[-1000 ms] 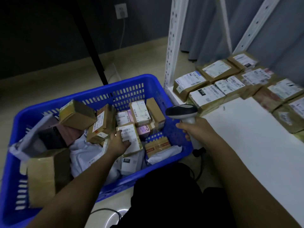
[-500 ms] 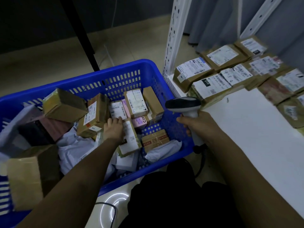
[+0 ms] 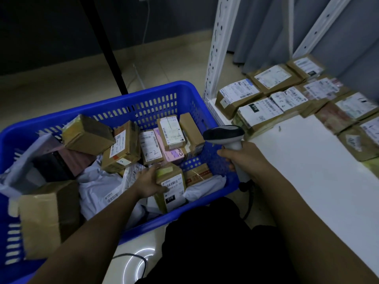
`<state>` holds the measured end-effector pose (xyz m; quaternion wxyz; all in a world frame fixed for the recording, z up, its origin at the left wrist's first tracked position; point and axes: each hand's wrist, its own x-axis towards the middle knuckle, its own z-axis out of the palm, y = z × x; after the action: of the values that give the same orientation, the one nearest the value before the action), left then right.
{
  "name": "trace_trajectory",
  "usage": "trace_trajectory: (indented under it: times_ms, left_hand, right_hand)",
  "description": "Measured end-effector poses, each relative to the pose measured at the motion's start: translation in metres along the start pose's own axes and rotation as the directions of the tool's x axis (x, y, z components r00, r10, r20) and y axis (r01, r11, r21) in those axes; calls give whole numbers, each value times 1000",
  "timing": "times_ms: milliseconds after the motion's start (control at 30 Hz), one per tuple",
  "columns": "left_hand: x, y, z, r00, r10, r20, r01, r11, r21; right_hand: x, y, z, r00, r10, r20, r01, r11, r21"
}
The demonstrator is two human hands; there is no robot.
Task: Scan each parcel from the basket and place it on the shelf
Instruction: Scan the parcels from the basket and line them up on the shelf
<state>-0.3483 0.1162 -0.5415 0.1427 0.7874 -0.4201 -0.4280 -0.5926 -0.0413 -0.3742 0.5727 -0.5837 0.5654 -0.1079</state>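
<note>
Your left hand (image 3: 148, 182) grips the parcel (image 3: 171, 188) in the basket (image 3: 184, 89); its length runs toward you. Your right hand (image 3: 244, 158), holding the scanner (image 3: 224, 136), sits just right.

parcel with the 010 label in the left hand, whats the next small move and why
Probably lift the parcel clear of the basket and turn its label toward the scanner. The left hand already grips its side, the label faces up, and the right hand holds the scanner just beside the basket, aimed over it.
</note>
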Motion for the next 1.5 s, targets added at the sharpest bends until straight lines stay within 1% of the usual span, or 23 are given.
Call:
trace_trajectory:
  times_ms: [67, 133, 167, 267, 367, 433, 533, 667, 733, 800, 867, 933, 967, 1033, 1100, 1167, 1267, 1333, 1433, 1500]
  left_hand:
    - [-10, 9, -10, 998, 1, -65, -4, 999, -41]
    - [-25, 26, -28, 986, -4, -168, -14, 995, -100]
    - [-34, 37, -39, 975, 12, -221, -41, 991, -126]
    - [-59, 69, -69, 933, 113, -342, -183, 966, -181]
    - [-83, 116, -92, 863, 251, -440, -333, 935, -120]
    - [-97, 154, -102, 845, 305, -440, -403, 903, -147]
    - [-108, 206, -107, 834, 351, -425, -487, 830, -271]
    - [-111, 274, -91, 832, 433, -348, -548, 744, -383]
    - [-107, 303, -73, 847, 373, -379, -524, 704, -479]
    - [-103, 329, -54, 871, 284, -402, -484, 645, -592]
    - [-98, 351, -37, 904, 262, -337, -427, 562, -709]
    - [-92, 364, -23, 925, 309, -222, -359, 520, -775]
    - [-92, 368, -17, 921, 359, -149, -333, 532, -779]
    - [-88, 371, -9, 882, 471, 6, -321, 611, -724]
    - [-84, 368, -4, 847, 523, 96, -328, 655, -680]
    - [-80, 363, 0, 844, 526, 106, -333, 669, -664]
    - [-72, 354, 12, 863, 501, 63, -368, 709, -602]
    - [-65, 348, 17, 885, 464, 40, -353, 725, -591]
    - [-51, 338, 17, 914, 404, 43, -301, 743, -597]
    - [-43, 331, 16, 922, 384, 45, -290, 765, -575]
  right_hand:
    - [-4, -2, -5, 1000, -8, -14, 8, 1000, -10]
    - [-8, -3, -10, 1000, -9, -28, 10, 1000, 18]
    - [-10, -4, -12, 999, -6, -36, 8, 999, 42]
    - [-21, -7, -16, 998, -21, -67, 29, 991, 129]
    - [-38, -14, -21, 991, -72, -113, 96, 970, 224]
    - [-50, -18, -28, 979, -104, -173, 154, 938, 310]
    - [-66, -23, -47, 949, -156, -275, 265, 867, 423]
    - [-86, -17, -79, 907, -186, -378, 359, 811, 463]
    - [-92, -10, -91, 888, -163, -429, 385, 775, 502]
    - [-97, -3, -100, 860, -97, -500, 392, 753, 528]
    - [-102, 3, -111, 828, -51, -558, 418, 719, 555]
    - [-107, 7, -124, 805, -31, -593, 443, 697, 564]
    - [-108, 9, -130, 792, -20, -611, 455, 687, 567]
    - [-111, 14, -143, 770, -16, -637, 479, 674, 562]
    - [-112, 17, -153, 762, -18, -647, 483, 680, 551]
    - [-110, 22, -159, 764, 13, -645, 451, 704, 548]
    - [-107, 28, -166, 785, 79, -614, 356, 754, 552]
    - [-107, 31, -171, 833, 82, -547, 290, 778, 558]
    - [-115, 32, -174, 918, 56, -393, 180, 824, 537]
    - [-118, 35, -171, 945, 67, -322, 116, 849, 515]
